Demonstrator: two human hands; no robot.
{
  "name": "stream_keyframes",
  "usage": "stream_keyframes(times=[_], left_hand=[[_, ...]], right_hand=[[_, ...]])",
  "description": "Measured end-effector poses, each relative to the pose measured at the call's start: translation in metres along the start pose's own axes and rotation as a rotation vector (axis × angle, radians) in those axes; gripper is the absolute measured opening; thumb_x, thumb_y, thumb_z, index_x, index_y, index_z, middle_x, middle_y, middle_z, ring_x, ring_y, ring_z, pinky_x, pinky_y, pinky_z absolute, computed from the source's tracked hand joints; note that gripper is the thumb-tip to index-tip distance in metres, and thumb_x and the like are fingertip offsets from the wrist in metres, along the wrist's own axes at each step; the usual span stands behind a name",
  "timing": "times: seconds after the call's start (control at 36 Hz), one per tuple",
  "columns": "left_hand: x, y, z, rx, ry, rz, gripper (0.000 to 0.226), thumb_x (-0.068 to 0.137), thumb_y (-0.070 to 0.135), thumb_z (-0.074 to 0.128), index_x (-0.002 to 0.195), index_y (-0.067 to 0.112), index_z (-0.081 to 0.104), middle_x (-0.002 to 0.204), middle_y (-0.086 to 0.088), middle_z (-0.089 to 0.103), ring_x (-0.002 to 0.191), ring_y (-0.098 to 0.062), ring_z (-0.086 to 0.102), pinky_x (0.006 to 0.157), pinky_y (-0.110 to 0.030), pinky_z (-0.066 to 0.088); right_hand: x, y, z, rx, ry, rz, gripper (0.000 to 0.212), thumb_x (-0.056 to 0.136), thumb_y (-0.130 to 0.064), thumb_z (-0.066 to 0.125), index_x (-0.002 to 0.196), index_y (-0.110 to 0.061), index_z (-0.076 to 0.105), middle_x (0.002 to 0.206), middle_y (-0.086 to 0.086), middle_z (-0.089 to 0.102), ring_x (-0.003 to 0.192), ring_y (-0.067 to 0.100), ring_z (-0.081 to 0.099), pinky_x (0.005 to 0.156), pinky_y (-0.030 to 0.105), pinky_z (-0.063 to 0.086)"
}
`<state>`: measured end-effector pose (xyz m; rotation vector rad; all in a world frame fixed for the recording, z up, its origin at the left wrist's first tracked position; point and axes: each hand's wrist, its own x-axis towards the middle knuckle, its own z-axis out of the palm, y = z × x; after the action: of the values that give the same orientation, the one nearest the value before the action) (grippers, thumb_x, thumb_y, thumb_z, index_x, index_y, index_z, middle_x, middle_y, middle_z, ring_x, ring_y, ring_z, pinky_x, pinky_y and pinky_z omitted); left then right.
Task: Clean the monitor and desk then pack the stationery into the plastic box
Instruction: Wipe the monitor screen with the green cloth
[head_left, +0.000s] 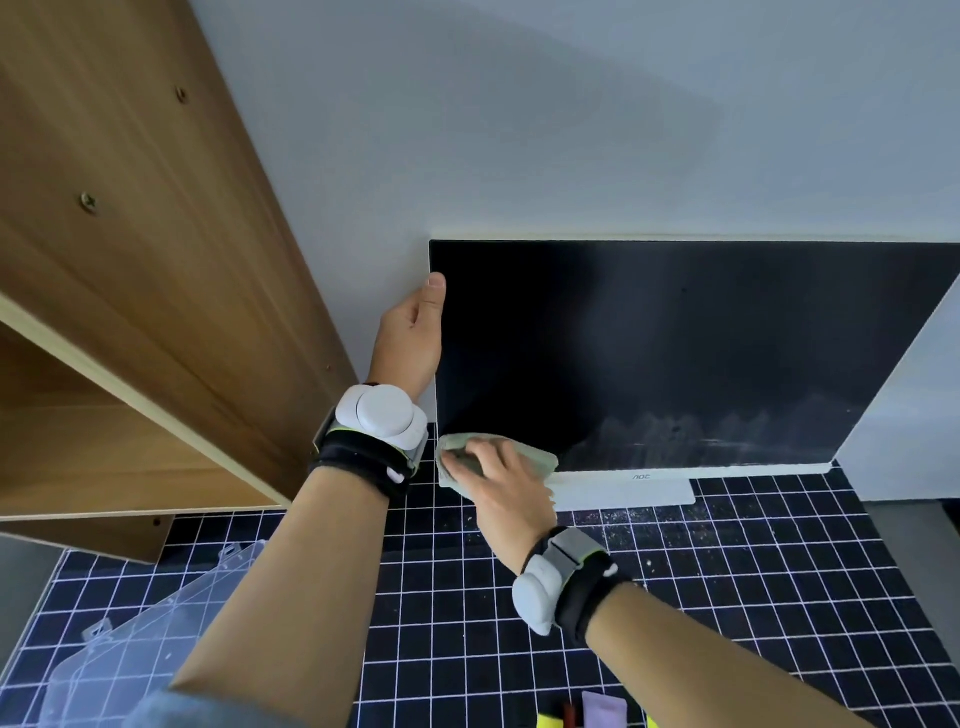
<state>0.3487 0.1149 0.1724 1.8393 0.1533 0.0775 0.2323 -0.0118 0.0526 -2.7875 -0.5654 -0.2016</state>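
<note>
Soft, light cloth (540, 457) under flat-fingered right hand (498, 478); fragile monitor (675, 338), nine o'clock edge gripped by left hand (410, 338).

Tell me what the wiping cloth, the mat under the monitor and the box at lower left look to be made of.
Cloth: pale green, soft fabric, probably microfibre; it folds under the right hand.
Mat: dark, matte, white printed grid, likely a vinyl cutting mat.
Plastic box: clear hard plastic; the grid shows through.

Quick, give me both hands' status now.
Left hand: grips the left edge of the monitor, thumb on the front.
Right hand: presses a green cloth against the screen's lower left corner, fingers spread over it.
</note>
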Motion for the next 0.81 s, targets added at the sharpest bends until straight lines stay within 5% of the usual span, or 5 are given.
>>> stream_keyframes(times=[0.17,0.28,0.47,0.58,0.81], left_hand=[[-0.008,0.010,0.003,-0.053,0.043,0.065,0.058,0.104,0.047,0.041,0.102,-0.010,0.053,0.117,-0.018,0.059,0.119,-0.038,0.053,0.100,-0.048,0.045],[-0.008,0.011,0.002,-0.049,0.033,0.057,0.061,0.104,0.048,0.040,0.115,-0.011,0.054,0.127,-0.025,0.056,0.124,-0.036,0.051,0.106,-0.048,0.040],[-0.006,0.008,0.002,-0.001,0.039,0.016,0.054,0.103,0.053,0.039,0.084,0.011,0.067,0.080,0.001,0.071,0.086,-0.018,0.065,0.084,-0.030,0.046],[-0.005,0.007,0.003,-0.019,0.048,0.035,0.060,0.103,0.053,0.038,0.112,0.001,0.065,0.122,-0.016,0.064,0.120,-0.029,0.057,0.102,-0.039,0.045],[0.002,-0.003,0.002,0.009,0.023,0.026,0.055,0.099,0.061,0.038,0.096,0.016,0.070,0.078,0.005,0.068,0.084,-0.022,0.063,0.090,-0.036,0.050]], right_hand=[[-0.004,-0.002,0.008,-0.095,-0.033,-0.044,0.062,0.063,-0.005,0.065,0.122,-0.026,0.064,0.109,0.001,0.059,0.097,0.028,0.056,0.076,0.040,0.052],[-0.006,0.000,0.008,-0.119,-0.059,-0.041,0.059,0.065,-0.009,0.055,0.121,-0.027,0.065,0.108,0.001,0.059,0.096,0.027,0.056,0.077,0.039,0.051],[-0.012,0.007,0.001,-0.099,-0.083,0.021,0.058,0.077,-0.010,0.028,0.119,-0.026,0.066,0.105,0.001,0.058,0.094,0.028,0.056,0.077,0.041,0.051],[-0.019,0.022,0.001,-0.095,-0.070,0.046,0.053,0.075,-0.005,0.048,0.121,-0.027,0.064,0.106,0.000,0.057,0.096,0.027,0.055,0.079,0.042,0.051],[-0.038,0.053,-0.010,-0.144,-0.069,0.094,0.061,0.063,0.002,0.059,0.117,-0.025,0.067,0.105,0.002,0.057,0.094,0.028,0.057,0.077,0.044,0.052]])
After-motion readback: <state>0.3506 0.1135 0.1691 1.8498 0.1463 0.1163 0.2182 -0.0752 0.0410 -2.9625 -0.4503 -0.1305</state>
